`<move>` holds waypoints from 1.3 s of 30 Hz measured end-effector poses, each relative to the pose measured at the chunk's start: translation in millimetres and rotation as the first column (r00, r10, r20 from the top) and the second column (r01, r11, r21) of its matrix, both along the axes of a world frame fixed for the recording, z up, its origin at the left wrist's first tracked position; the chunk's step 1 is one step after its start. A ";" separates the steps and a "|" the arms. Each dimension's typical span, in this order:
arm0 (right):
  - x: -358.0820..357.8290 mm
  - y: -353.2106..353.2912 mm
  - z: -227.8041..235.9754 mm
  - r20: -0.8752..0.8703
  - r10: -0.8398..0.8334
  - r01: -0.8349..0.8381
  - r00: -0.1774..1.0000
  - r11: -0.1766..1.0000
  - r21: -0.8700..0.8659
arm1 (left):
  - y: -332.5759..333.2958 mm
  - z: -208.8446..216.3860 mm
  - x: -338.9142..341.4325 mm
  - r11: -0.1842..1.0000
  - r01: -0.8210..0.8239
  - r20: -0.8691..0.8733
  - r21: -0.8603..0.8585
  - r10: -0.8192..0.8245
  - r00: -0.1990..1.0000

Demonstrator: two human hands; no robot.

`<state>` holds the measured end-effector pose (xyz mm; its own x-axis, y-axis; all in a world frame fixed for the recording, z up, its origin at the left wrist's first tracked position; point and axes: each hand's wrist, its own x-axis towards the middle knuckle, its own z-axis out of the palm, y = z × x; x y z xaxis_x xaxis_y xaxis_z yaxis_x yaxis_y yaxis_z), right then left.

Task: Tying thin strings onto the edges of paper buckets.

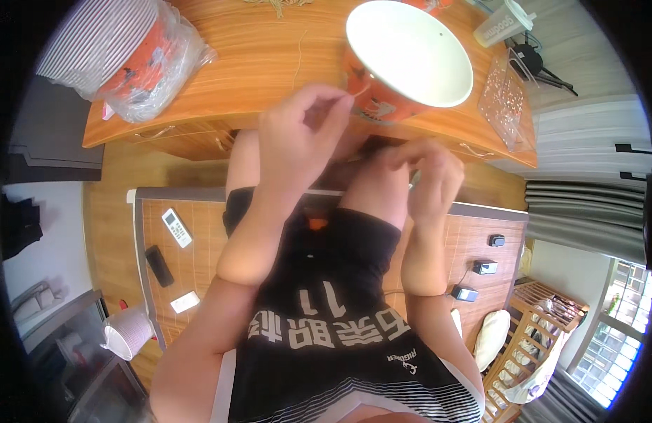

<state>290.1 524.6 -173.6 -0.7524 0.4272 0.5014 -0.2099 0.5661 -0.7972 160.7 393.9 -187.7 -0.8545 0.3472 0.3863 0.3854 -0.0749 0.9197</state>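
A large orange paper bucket (386, 95) with a white inside stands tilted at the front edge of the wooden desk (255, 56). My left hand (301, 137) is beside its left wall, thumb and forefinger pinched on a thin pale string (361, 90) that shows against the orange side. Lower and to the right, my right hand (435, 176) hangs above my thigh, fingers curled and somewhat blurred. A small light-coloured bit shows beside its fingers, but what it grips, if anything, cannot be made out.
Nested buckets in clear plastic (143, 70) occupy the desk's left end; loose strings (280, 5) lie at the back. A clear speckled box (505, 99) and a lidded cup (505, 25) are at right. Behind the desk edge, a bench (206, 233) holds a remote (176, 227).
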 end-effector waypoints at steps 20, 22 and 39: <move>-17.3 -4.9 32.2 0.015 0.001 -0.007 1.000 0.919 0.395 | -46.6 15.0 4.0 0.968 0.242 0.037 -0.063 -0.240 0.970; -19.1 -5.5 33.0 0.064 0.047 -0.067 0.997 0.926 0.372 | -53.2 22.4 5.6 0.951 0.289 0.088 -0.113 -0.280 0.956; -17.6 -5.6 25.0 0.046 0.073 -0.083 0.996 0.955 0.284 | -49.0 25.2 10.2 0.952 0.270 0.036 -0.144 -0.267 0.963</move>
<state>272.4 519.0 -148.6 -0.7969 0.2092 0.5668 -0.2378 0.7537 -0.6126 170.8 344.9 -162.5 -0.7275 0.6164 0.3012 0.3547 -0.0379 0.9342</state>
